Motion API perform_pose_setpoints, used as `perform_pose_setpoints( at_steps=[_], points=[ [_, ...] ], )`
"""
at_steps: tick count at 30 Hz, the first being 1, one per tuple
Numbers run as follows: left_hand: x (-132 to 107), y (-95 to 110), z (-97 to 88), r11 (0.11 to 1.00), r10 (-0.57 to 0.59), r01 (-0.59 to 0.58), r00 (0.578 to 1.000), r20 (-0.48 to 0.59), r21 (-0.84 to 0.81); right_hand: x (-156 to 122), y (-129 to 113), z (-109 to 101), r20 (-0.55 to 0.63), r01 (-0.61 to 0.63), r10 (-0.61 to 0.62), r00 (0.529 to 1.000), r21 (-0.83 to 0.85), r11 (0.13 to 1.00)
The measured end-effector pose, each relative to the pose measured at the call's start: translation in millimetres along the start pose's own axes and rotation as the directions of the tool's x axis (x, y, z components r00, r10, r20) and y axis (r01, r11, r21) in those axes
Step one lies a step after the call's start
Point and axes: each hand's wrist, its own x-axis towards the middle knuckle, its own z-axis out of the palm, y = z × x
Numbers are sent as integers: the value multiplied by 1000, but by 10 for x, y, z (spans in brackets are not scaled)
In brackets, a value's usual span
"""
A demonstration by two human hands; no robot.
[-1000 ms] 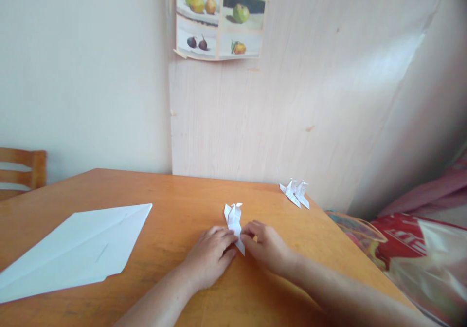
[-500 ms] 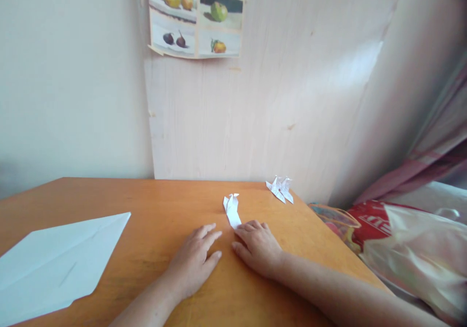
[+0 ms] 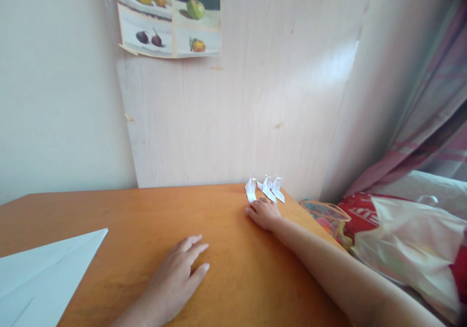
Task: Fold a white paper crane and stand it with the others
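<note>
A small white origami bird [image 3: 251, 189] stands near the back of the wooden table, its long flat end pointing towards me. My right hand [image 3: 264, 213] has its fingertips on that near end, thumb slightly apart, and the fingers partly hide the paper there. Just right of it, two more origami birds [image 3: 272, 189] with faint markings stand close together by the table's back right corner. My left hand [image 3: 178, 276] rests on the table at centre front, its fingers spread and nothing in them.
A large folded white sheet [image 3: 47, 278] lies on the table [image 3: 138, 234] at left. Fruit pictures [image 3: 170, 18] hang on the wall behind. Beyond the right edge are a pale plastic bag [image 3: 404, 249], a red bag [image 3: 361, 217] and a pinkish curtain [image 3: 404, 137].
My right hand has moved the origami bird away from me and to the right, up beside the other two. My left hand has hardly moved. The view has turned slightly right.
</note>
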Motion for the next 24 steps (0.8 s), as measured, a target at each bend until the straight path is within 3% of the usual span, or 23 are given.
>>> perform_pose_setpoints(
  at_steps=[14,24],
  points=[
    [-11,-52,12,1000,-11,11,1000,-17,-10,102,252,82,-35,-55,55,998,14,998],
    [-13,-129,54,1000,-22,22,999,-29,3,38,209,33,-83,-78,78,993,-1,997]
  ],
)
